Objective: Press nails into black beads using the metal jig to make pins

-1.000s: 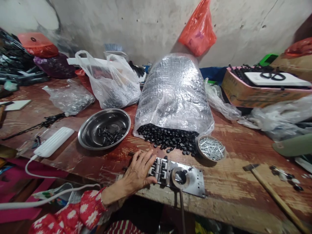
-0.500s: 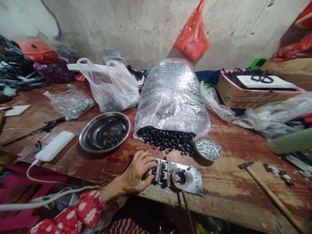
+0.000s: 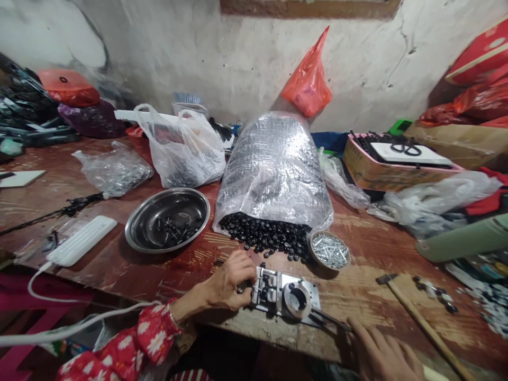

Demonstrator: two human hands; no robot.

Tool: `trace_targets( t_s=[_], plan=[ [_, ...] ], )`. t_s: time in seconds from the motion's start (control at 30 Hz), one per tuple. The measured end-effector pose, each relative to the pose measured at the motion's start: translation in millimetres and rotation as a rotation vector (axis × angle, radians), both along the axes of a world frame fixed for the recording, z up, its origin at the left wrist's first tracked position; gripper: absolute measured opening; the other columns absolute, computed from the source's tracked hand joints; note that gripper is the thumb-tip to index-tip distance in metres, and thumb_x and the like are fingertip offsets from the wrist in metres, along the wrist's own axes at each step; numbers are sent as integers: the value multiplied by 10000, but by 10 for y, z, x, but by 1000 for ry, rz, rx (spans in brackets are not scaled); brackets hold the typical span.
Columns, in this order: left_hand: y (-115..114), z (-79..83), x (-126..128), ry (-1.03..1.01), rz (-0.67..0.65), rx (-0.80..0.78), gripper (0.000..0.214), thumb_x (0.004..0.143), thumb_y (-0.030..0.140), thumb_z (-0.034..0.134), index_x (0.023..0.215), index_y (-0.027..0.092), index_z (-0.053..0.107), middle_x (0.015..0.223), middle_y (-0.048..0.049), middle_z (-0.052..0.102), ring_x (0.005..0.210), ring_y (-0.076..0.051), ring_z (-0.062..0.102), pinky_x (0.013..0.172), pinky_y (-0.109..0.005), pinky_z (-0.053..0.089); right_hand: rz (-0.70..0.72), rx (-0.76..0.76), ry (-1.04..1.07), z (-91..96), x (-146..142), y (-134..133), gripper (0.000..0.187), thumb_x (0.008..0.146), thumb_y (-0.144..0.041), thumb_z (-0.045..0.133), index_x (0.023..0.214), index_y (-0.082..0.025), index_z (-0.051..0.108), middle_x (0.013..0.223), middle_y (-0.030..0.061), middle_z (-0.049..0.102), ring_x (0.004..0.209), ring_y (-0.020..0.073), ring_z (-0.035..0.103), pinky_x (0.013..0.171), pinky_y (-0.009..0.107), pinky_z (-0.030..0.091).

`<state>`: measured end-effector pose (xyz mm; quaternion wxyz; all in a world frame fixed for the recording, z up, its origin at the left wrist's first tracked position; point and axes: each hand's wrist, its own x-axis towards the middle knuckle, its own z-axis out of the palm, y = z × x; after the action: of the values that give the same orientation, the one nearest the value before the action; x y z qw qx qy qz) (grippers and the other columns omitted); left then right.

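My left hand [image 3: 235, 280] is closed at the left end of a small metal jig [image 3: 279, 276] at the table's front edge. A dark piece shows between its curled fingers and thumb, too hidden to name. A round metal collar [image 3: 297, 300] sits on the jig's plate, with a dark lever [image 3: 331, 319] reaching out to the right. My right hand [image 3: 384, 346] is at the lever's far end, fingers stretched out and slightly blurred; whether they touch it I cannot tell. Behind the jig lie small black round parts [image 3: 273, 238] and a bowl rim [image 3: 344, 266] around metal pins [image 3: 330, 250].
A steel basin [image 3: 133, 241] with black-headed pins stands at left, beside a white power strip [image 3: 83, 241]. A large translucent sack [image 3: 273, 164] rises behind the black parts. To the right lie a hammer [image 3: 420, 323] and a green cylinder [image 3: 464, 238]. A white cable [image 3: 91, 323] crosses the lower left.
The lever has swung from pointing down to pointing right. My right hand has come into view at its end. My left hand's fingers have curled in more. The camera view has shifted.
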<state>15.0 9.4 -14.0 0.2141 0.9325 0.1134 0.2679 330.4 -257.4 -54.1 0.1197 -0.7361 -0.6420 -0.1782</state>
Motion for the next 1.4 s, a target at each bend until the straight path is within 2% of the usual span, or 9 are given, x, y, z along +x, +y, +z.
trace_targets(
  t_s=[0.2,0.4,0.53,0.67,0.77,0.9,1.1,1.23,1.4],
  plan=[
    [70,159,-56,-195,72,-34,70,801,180,582,862,214,586,853,-35,682,849,-188,617,895,-389,490,80,75,82,55,-289,546,339,1018,-399,498,1246,-230,682,1033,66,754,929,280,631,1018,509,386],
    [472,489,-694,-178,664,207,56,914,261,619,885,222,649,896,-31,718,902,-218,652,913,-402,468,86,115,264,58,-311,776,295,1042,-396,482,1127,-224,707,1047,68,769,924,263,639,960,464,420],
    [687,429,-1101,125,958,312,96,899,281,634,905,212,700,945,-58,744,925,-273,627,862,-422,417,100,156,391,149,-334,895,289,1032,-415,521,1113,-208,706,1016,75,764,915,245,661,862,390,474],
    [641,343,-1124,164,1074,362,131,924,297,636,972,220,730,1079,-82,737,987,-307,603,850,-433,380,111,138,531,301,-479,1061,267,1037,-404,521,1103,-217,699,1025,68,757,913,216,689,840,340,514],
    [507,338,-859,83,972,315,162,973,327,605,962,225,731,1031,-72,732,960,-282,599,839,-417,376,148,114,559,415,-626,1258,253,1040,-377,512,1105,-225,703,1020,69,745,905,212,678,823,330,522],
    [388,280,-311,234,578,-3,133,965,286,626,921,229,738,972,-44,749,964,-238,637,845,-368,411,244,-57,503,565,-867,1614,284,1051,-328,457,1045,-261,732,988,57,741,901,214,663,796,321,505],
    [479,88,196,378,599,-195,195,910,389,706,880,210,776,866,-63,768,833,-223,693,704,-293,419,226,-491,510,675,-1122,2068,323,996,-196,470,1010,-290,779,997,31,768,929,208,703,784,284,466],
    [565,23,226,372,605,-243,106,860,281,724,925,235,794,879,-46,783,841,-213,704,696,-269,418,268,-519,557,625,-1132,2169,366,939,-114,482,997,-315,782,1067,-16,780,987,178,709,815,255,457],
    [628,-4,146,274,567,-280,104,815,188,702,886,195,778,887,-40,773,834,-190,689,707,-255,431,257,-458,597,587,-1067,2056,272,976,-146,460,1023,-235,713,1050,47,724,1011,210,655,888,310,462]
  ],
)
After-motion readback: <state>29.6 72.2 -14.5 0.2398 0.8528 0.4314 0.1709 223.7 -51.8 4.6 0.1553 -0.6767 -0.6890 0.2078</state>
